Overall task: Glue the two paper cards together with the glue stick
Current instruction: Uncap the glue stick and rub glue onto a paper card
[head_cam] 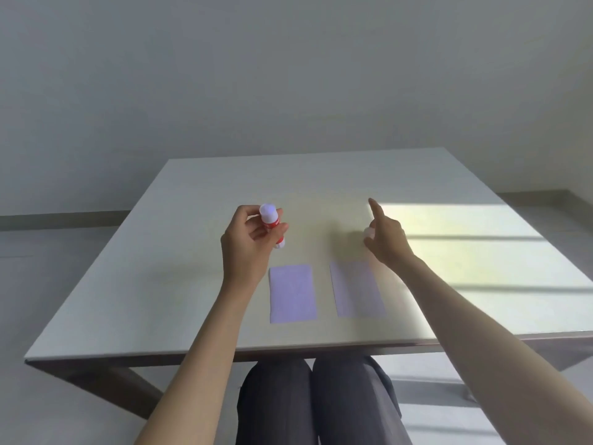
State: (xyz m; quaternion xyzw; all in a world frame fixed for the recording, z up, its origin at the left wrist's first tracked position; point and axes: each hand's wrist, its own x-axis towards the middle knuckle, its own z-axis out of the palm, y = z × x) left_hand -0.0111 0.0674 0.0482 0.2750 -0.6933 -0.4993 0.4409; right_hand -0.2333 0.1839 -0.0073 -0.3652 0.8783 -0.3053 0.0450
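Two pale lilac paper cards lie flat side by side near the table's front edge, the left card [292, 293] and the right card [356, 289], a small gap between them. My left hand [247, 242] is raised above the table behind the left card and grips a red and white glue stick [271, 223], its white glue end pointing up, uncapped. My right hand [386, 239] hovers behind the right card with the index finger stretched forward; a small white cap [368, 232] shows between its thumb and curled fingers.
The white table [160, 268] has its front edge close to my knees [317, 399]. A bright patch of sunlight [465, 239] falls on the right side of the tabletop. A plain wall stands behind.
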